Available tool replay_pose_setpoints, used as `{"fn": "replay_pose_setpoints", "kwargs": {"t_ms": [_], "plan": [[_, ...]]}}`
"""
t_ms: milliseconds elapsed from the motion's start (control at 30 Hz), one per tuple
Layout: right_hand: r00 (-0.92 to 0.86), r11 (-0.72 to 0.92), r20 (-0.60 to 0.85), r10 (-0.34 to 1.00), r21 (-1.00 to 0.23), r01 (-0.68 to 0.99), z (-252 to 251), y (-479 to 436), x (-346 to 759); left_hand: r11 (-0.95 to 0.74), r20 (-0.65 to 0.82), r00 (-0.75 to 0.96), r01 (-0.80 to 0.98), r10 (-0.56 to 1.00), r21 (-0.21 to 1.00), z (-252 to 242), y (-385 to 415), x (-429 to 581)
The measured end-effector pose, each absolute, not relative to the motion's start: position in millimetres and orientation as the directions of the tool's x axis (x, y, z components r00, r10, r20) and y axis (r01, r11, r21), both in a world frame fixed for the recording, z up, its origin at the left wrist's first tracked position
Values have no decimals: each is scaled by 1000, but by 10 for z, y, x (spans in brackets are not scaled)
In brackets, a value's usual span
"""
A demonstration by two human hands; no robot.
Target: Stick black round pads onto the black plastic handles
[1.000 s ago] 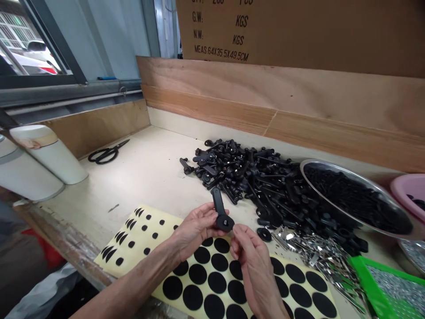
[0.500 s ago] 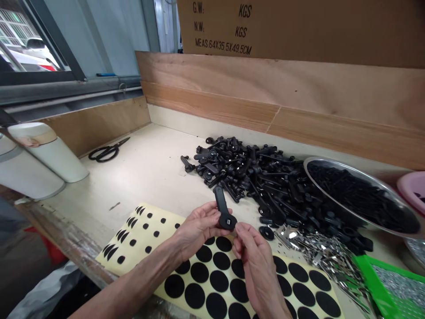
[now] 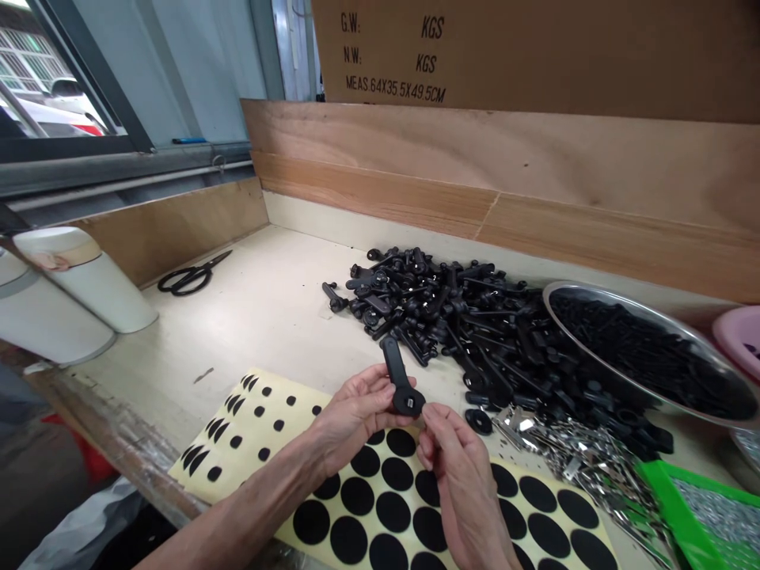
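Observation:
Between both hands is a black plastic lever-like part (image 3: pixel 394 364) with a long flat arm and a round end, where a small metallic piece shows in the centre. My left hand (image 3: pixel 362 400) grips it from the left, thumb along its side. The pinched fingertips of my right hand (image 3: pixel 454 455) hold the edge of the round end. Beneath the hands lies a yellowish backing sheet with large black round stickers (image 3: pixel 393 512). Another sheet part (image 3: pixel 249 412) to the left carries small black pads and crescent shapes. A loose black disc-shaped part (image 3: pixel 478 421) rests beside my right hand.
A heap of black plastic parts (image 3: pixel 439 305) spreads behind the hands. To the right are a metal bowl (image 3: pixel 552 294) of black pieces, loose metal clips (image 3: pixel 570 443), a green tray (image 3: pixel 682 507) and a pink bowl (image 3: pixel 736 332). Scissors (image 3: pixel 193 277) and white bottles (image 3: pixel 89 277) stand left.
The view has tilted up slightly, so the background sits a little lower. Both hands keep the same hold on the black lever-like part, with hardly any movement.

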State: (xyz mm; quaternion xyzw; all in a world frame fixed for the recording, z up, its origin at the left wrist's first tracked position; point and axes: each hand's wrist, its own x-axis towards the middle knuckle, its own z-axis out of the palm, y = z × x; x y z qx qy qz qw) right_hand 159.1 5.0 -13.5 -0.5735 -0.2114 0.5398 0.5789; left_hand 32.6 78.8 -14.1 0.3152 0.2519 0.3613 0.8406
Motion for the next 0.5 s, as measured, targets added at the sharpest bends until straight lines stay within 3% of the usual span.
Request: {"fn": "replay_pose_setpoints", "kwargs": {"t_ms": [500], "plan": [[407,-226,-331,851,-932,-285,-177,47,1593,538,-171,624,-465,763,703,-95,781,333]]}}
